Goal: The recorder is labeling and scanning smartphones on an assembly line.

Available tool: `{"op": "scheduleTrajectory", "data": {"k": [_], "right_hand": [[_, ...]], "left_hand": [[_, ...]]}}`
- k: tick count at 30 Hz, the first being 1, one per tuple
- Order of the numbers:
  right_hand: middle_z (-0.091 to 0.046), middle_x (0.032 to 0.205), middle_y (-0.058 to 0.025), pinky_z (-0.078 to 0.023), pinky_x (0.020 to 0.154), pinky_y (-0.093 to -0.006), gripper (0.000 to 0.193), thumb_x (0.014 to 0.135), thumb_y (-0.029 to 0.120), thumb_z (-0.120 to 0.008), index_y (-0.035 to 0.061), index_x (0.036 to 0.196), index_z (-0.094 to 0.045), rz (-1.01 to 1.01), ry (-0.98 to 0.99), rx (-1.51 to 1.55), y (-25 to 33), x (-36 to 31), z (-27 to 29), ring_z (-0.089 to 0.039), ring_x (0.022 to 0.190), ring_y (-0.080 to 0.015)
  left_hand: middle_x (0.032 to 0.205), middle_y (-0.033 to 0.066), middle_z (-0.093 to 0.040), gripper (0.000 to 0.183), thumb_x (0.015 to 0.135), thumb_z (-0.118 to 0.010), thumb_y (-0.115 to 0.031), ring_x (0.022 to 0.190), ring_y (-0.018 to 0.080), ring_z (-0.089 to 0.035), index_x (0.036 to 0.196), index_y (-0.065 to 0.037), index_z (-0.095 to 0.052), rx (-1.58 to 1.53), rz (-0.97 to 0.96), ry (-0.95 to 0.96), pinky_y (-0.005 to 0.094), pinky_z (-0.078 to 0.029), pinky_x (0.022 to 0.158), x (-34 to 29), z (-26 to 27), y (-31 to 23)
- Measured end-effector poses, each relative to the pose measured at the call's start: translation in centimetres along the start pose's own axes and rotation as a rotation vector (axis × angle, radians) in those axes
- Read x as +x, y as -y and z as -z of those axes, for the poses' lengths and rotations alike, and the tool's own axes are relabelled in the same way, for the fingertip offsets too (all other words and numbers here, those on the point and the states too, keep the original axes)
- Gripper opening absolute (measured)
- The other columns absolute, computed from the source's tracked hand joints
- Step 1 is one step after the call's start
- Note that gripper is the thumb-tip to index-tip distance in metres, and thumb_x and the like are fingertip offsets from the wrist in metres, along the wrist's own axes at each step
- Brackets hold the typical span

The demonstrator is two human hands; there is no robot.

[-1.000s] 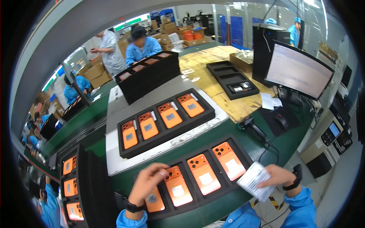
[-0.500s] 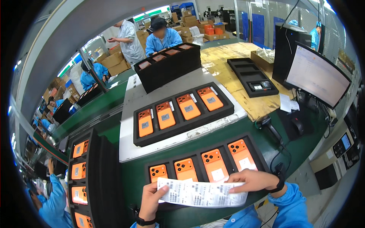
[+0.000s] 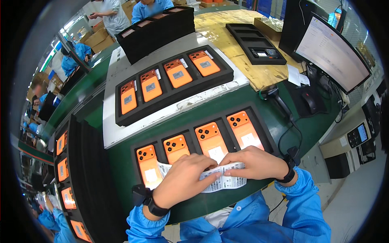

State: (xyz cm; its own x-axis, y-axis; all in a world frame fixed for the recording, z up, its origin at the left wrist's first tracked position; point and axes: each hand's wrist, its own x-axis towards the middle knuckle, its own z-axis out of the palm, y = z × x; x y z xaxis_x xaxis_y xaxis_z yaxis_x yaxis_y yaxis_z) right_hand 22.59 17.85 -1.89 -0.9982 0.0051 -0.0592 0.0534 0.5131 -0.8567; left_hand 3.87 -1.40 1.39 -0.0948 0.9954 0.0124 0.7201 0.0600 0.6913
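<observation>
A white strip of printed labels [image 3: 231, 186] is between my two hands, above the near edge of a black foam tray [image 3: 231, 139]. My left hand [image 3: 188, 175] pinches the strip near its middle, thumb pointing right. Close beside it, my right hand [image 3: 253, 164] has its fingers on the strip's upper edge. The strip is bent, and part of it comes out behind my left hand. In the tray lie orange phones with camera bumps, such as the leftmost phone [image 3: 146, 154] and the rightmost phone [image 3: 240, 120]. White squares show on several of their backs.
Beyond is another foam tray [image 3: 178, 96] of orange phones on a white board [image 3: 190, 106]. A tall black tray stack [image 3: 158, 34] stands behind it, more trays [image 3: 95, 182] at left. Right are a barcode scanner [image 3: 279, 103], mouse [image 3: 309, 102] and monitor [image 3: 334, 54]. Co-workers sit beyond.
My left hand has moved from the strip's left end toward my right hand. The strip, stretched out before, is now bent between them. The view has shifted, so the trays appear higher and further left.
</observation>
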Motion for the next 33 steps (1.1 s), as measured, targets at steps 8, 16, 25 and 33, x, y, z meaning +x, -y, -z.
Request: {"op": "scheduleTrajectory", "data": {"k": [8, 16, 25, 33], "right_hand": [[-0.075, 0.084, -0.0145, -0.055, 0.069, -0.0472, 0.022, 0.105, 0.026, -0.065, 0.0066, 0.107, -0.074, 0.085, -0.171, -0.138, 0.1, -0.5, -1.1, -0.074, 0.077, -0.0365], [-0.077, 0.087, -0.014, -0.058, 0.072, -0.0427, 0.017, 0.103, 0.02, -0.066, 0.0051, 0.105, -0.075, 0.071, -0.182, -0.169, 0.3, -0.1, -1.1, -0.076, 0.08, -0.0349], [-0.077, 0.087, -0.0148, -0.058, 0.071, -0.0406, 0.017, 0.099, 0.018, -0.067, 0.0026, 0.099, -0.075, -0.008, -0.222, -0.112, -0.1, -0.2, -1.5, -0.077, 0.078, -0.0331], [-0.077, 0.09, -0.0153, -0.057, 0.073, -0.0401, 0.029, 0.104, 0.029, -0.072, 0.0007, 0.11, -0.076, -0.013, -0.257, 0.238, -2.4, -1.8, -0.5, -0.076, 0.078, -0.0257]], "left_hand": [[0.087, 0.0225, -0.077, 0.028, 0.102, -0.073, -0.024, 0.076, 0.0392, -0.075, 0.117, -0.001, -0.08, -0.004, 0.035, 0.131, 0.0433, -0.057, 0.068, 0.7, -1.0, 0.5], [0.087, 0.0218, -0.078, 0.027, 0.103, -0.072, -0.024, 0.074, 0.0383, -0.075, 0.117, -0.003, -0.081, 0.015, 0.056, 0.117, 0.0426, -0.057, 0.067, 0.8, -1.1, 0.3], [0.082, 0.0196, -0.076, 0.023, 0.101, -0.073, -0.021, 0.075, 0.0364, -0.075, 0.112, -0.003, -0.082, 0.091, 0.014, 0.056, 0.0441, -0.056, 0.067, 0.7, -2.0, -0.4], [0.075, 0.0169, -0.072, 0.019, 0.101, -0.074, -0.022, 0.07, 0.0353, -0.071, 0.099, -0.003, -0.079, 0.201, -0.064, -0.06, 0.0462, -0.053, 0.065, 1.5, -1.9, -0.6]]}}
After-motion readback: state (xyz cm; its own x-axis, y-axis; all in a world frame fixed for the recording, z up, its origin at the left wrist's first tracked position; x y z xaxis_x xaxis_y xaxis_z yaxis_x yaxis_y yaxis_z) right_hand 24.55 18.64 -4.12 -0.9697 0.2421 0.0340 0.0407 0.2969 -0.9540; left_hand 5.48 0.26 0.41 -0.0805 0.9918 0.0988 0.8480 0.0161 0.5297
